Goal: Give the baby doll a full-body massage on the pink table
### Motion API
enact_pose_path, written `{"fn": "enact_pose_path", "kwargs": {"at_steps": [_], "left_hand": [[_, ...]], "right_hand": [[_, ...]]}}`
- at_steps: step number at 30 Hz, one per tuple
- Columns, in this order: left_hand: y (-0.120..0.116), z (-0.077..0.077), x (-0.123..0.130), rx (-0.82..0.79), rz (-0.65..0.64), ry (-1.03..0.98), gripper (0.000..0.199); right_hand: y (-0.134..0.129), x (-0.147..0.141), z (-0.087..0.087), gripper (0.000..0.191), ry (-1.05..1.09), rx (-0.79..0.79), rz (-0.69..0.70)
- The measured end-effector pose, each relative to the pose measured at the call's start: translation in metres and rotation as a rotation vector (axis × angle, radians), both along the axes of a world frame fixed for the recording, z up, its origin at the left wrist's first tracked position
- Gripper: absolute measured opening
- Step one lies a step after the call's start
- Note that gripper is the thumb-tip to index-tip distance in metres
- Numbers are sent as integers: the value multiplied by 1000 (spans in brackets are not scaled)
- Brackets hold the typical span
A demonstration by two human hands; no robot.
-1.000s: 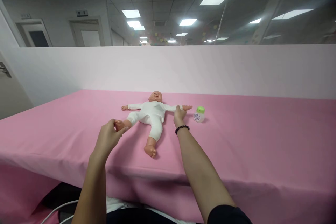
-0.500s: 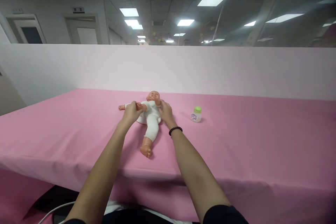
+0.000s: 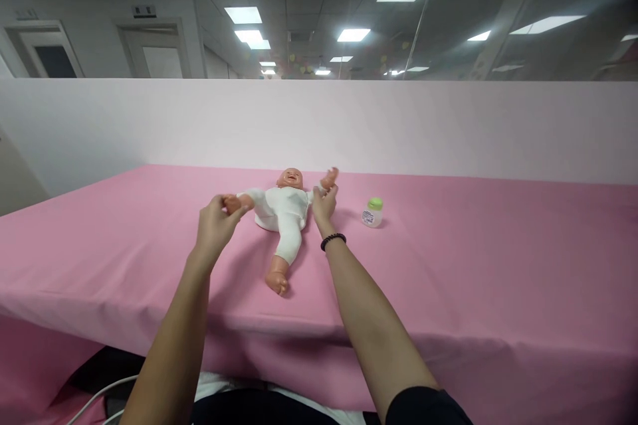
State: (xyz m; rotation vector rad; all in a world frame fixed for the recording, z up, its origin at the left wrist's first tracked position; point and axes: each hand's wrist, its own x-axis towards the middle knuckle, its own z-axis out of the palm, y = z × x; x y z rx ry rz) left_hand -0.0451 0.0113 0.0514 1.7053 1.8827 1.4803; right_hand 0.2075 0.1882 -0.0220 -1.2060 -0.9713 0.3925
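Note:
A baby doll in a white bodysuit lies face up on the pink-covered table, its head pointing away from me. My left hand pinches the end of a limb stretched out to the doll's left side in view; whether that is a hand or a foot I cannot tell. At the other side, my right hand grips the doll's raised arm below its hand. One bare foot points toward me, with no hand touching it. The doll's other leg cannot be made out clearly.
A small clear jar with a green lid stands right of the doll. The pink cover drapes over the table's near edge. Behind the table runs a white low wall with glass above. A white cable hangs at lower left.
My left hand has pulled a limb outward to the left, away from the doll's body. My right hand has shifted slightly right and up, and the doll's arm there now spreads outward.

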Motion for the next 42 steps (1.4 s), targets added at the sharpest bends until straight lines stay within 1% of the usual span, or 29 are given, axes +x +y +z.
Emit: {"fn": "enact_pose_path", "kwargs": {"at_steps": [1,2,4,5,6,7,9,11,13,14,16,17,19,21,22,24,25,27,28,29,30,32,34,36,37,39,40,42], "left_hand": [[16,5,9,40,-31,22,38],[32,9,18,42,-53,60,36],[57,13,32,-22,-95,189,29],[64,14,36,-63,-115,244,26],[67,14,37,-94,-136,281,23],[65,15,35,-109,-154,292,23],[48,15,24,-91,-159,257,24],[19,14,5,-66,-112,216,29],[-14,8,-15,-102,-24,234,34],[-29,5,-23,-132,4,250,35],[-48,-1,-33,-199,16,260,36],[-52,-2,-34,-217,13,260,36],[-47,3,-29,-190,23,251,34],[-28,16,-15,-86,48,242,33],[-15,23,-5,-30,51,242,34],[14,32,17,25,9,288,34],[28,33,27,23,-7,329,33],[52,29,43,-12,-36,415,31],[59,25,47,-32,-51,442,29],[63,21,47,-48,-68,447,28],[62,18,44,-53,-85,425,27],[47,15,29,-34,-105,326,26],[18,13,7,-17,-89,238,28],[-14,10,-15,-68,-36,236,34],[-28,6,-24,-109,-28,245,36],[-49,-6,-35,-193,-29,240,38],[-55,-13,-37,-233,-44,238,38],[-58,-29,-34,-310,-85,253,36]], "right_hand": [[-4,-5,2,45,-143,87,81],[-7,-10,4,42,-296,158,170],[-12,-18,4,40,-540,231,304],[-13,-20,4,41,-599,242,335],[-13,-21,3,41,-600,240,348],[-12,-20,3,40,-539,224,345],[-9,-16,4,39,-290,147,282],[-6,-8,5,42,33,26,147],[-4,1,4,45,322,-108,-4],[-4,5,2,44,421,-165,-54],[-4,10,-1,41,520,-243,-99],[-5,11,-2,41,530,-260,-107],[-7,7,-1,41,520,-244,-121],[-11,-1,4,43,397,-134,-99],[-13,-6,6,44,278,-55,-60],[-19,-15,10,42,-64,109,81],[-21,-19,10,39,-263,175,170],[-25,-22,8,34,-602,250,318],[-27,-22,6,33,-710,263,353],[-27,-21,5,35,-752,254,356],[-27,-19,5,37,-723,223,332],[-25,-12,6,41,-517,124,222],[-21,-3,9,46,-240,-20,70],[-18,7,10,50,-7,-202,-72],[-18,12,9,50,68,-288,-114],[-19,21,7,51,131,-415,-129],[-20,24,5,51,125,-447,-117],[-25,26,4,52,79,-469,-97]]}}
